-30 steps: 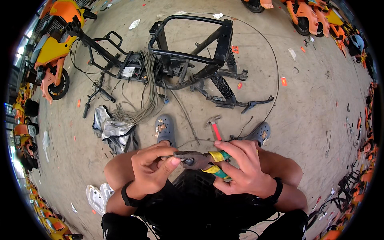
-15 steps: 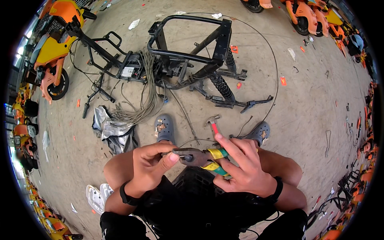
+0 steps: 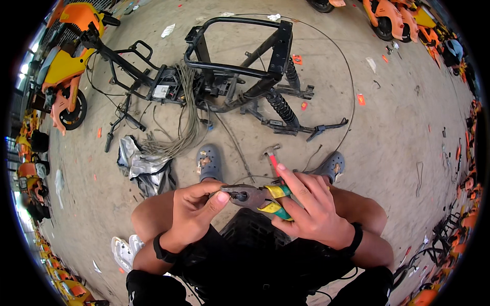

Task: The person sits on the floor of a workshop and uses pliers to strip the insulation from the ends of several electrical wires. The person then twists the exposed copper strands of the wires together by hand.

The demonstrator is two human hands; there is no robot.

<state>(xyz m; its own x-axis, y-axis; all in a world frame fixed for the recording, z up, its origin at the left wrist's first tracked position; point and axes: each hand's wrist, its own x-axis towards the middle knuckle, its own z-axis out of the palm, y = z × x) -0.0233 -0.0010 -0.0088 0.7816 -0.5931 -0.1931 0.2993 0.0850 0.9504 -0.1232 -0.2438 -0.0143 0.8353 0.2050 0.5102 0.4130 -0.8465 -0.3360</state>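
Observation:
A pair of pliers [image 3: 255, 199] with yellow and green taped handles lies level above my lap, its worn brown jaws pointing left. The fingers of my right hand [image 3: 320, 217] are wrapped round the handles. At the jaw tips, the thumb and forefinger of my left hand [image 3: 190, 214] pinch together; what is between them is mostly hidden. A small dark piece [image 3: 238, 196] shows in the gap of the jaws, too small to name. Just beyond my right fingers, a red-handled hammer [image 3: 271, 153] lies on the floor.
A black scooter frame [image 3: 229, 69] with a shock absorber [image 3: 283, 108] stands ahead. A bundle of grey cables [image 3: 186, 127] trails from it onto a silver-and-black cloth [image 3: 140, 162]. Yellow and orange scooters [image 3: 66, 66] line the sides. White shoes [image 3: 122, 253] lie at left.
The pliers have turned slightly in my hands, so their jaws show flatter and the gap is wider to see. My right hand has shifted a little. The hammer has not moved.

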